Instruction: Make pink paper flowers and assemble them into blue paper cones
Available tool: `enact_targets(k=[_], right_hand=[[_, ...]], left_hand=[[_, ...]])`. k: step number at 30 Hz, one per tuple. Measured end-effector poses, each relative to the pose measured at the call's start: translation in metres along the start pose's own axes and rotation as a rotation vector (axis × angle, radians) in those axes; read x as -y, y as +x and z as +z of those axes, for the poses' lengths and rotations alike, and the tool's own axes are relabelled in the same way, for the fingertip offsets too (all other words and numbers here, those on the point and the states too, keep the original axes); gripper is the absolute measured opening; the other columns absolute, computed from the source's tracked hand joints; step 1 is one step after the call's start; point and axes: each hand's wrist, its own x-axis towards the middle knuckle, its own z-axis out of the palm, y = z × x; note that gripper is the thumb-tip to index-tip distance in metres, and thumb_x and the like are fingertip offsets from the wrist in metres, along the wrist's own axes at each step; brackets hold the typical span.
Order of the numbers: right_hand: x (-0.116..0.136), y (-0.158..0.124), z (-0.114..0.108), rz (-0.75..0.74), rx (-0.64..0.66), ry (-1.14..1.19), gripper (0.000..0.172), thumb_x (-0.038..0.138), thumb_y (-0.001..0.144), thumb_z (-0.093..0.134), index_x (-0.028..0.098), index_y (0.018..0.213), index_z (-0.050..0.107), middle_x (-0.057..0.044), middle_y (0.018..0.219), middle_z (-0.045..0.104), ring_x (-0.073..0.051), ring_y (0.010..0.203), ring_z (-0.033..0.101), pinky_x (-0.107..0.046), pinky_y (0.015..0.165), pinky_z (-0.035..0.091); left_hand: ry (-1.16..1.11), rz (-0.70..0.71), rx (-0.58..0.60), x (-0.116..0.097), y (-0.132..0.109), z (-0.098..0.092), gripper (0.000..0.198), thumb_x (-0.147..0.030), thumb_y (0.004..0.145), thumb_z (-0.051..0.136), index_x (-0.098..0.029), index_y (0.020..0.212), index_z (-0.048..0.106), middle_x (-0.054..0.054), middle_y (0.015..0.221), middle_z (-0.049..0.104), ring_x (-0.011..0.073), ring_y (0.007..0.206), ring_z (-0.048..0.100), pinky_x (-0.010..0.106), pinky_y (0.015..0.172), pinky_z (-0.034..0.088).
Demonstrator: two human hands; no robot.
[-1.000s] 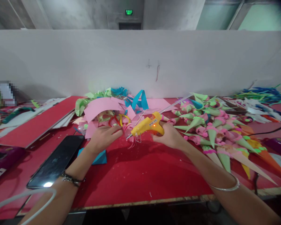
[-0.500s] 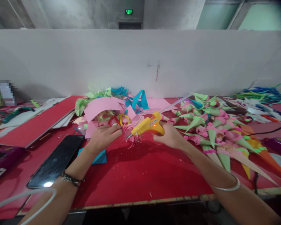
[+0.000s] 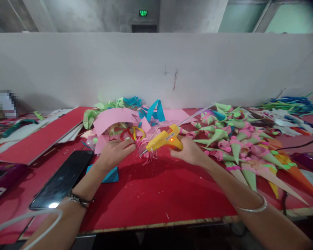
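Head view: the yellow glue gun (image 3: 163, 138) sits at mid-frame, its metal nozzle pointing down and left into the curled pink paper (image 3: 143, 143). Compared with a second ago, the nozzle has shifted very slightly to the right and both hands stay almost where they were, so I judge the work to be staying on this one spot. I see the right hand (image 3: 189, 150) wrapped round the gun's handle, an orange light glowing beside it. The left hand (image 3: 116, 152) has its fingers drawn together at the paper's left edge; I cannot tell whether they pinch it, since the fingertips' far side is hidden. Nor can I make out whether the nozzle touches the paper, or any glue leaving it.

Farther out, the left forearm partly covers a blue paper piece (image 3: 111, 175), beside a dark phone (image 3: 62, 178) at lower left. Paper cones (image 3: 236, 149) heap at right, overlapping too much for me to count. Pixelation masks something at the far left, and a white cable (image 3: 23, 217) is cut off at lower left.
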Motion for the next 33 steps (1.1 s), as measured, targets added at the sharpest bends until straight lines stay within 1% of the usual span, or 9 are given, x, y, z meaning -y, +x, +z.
enact_targets(k=[10,15,19,33], right_hand=[[-0.0009,0.0014,0.0003,-0.017,-0.049,-0.033,0.021,0.023,0.059,0.052,0.015,0.078,0.055,0.002,0.061,0.054,-0.010,0.049,0.046,-0.020,0.045,0.033],[-0.0007,0.0012,-0.0005,-0.023,-0.076,-0.074,0.020,0.022,0.060,0.052,0.015,0.078,0.056,0.002,0.059,0.053,-0.009,0.046,0.043,-0.020,0.044,0.032],[-0.0018,0.0017,-0.0009,-0.031,-0.089,-0.097,0.020,0.023,0.061,0.052,0.015,0.078,0.056,0.002,0.058,0.052,-0.008,0.044,0.041,-0.020,0.043,0.031],[-0.0068,0.0042,-0.0028,-0.020,-0.091,-0.137,0.020,0.023,0.062,0.052,0.015,0.080,0.054,0.002,0.058,0.051,-0.010,0.046,0.041,-0.021,0.045,0.030]], left_hand=[[-0.014,-0.010,-0.004,0.0005,-0.0010,0.0008,0.014,-0.014,0.082,0.041,-0.019,0.079,0.054,-0.001,0.086,0.064,0.0090,0.057,0.054,0.023,0.052,0.037],[-0.017,-0.014,-0.010,0.0001,-0.0022,0.0017,0.012,-0.015,0.082,0.043,-0.019,0.079,0.054,-0.002,0.086,0.065,0.0095,0.057,0.054,0.023,0.052,0.037],[-0.024,-0.009,-0.008,-0.0007,-0.0026,0.0015,0.013,-0.014,0.082,0.042,-0.019,0.078,0.054,-0.002,0.086,0.065,0.0093,0.057,0.054,0.022,0.052,0.037],[-0.032,-0.016,-0.014,0.0000,-0.0019,0.0012,0.013,-0.012,0.081,0.042,-0.019,0.078,0.053,-0.001,0.083,0.065,0.0098,0.059,0.056,0.023,0.051,0.037]])
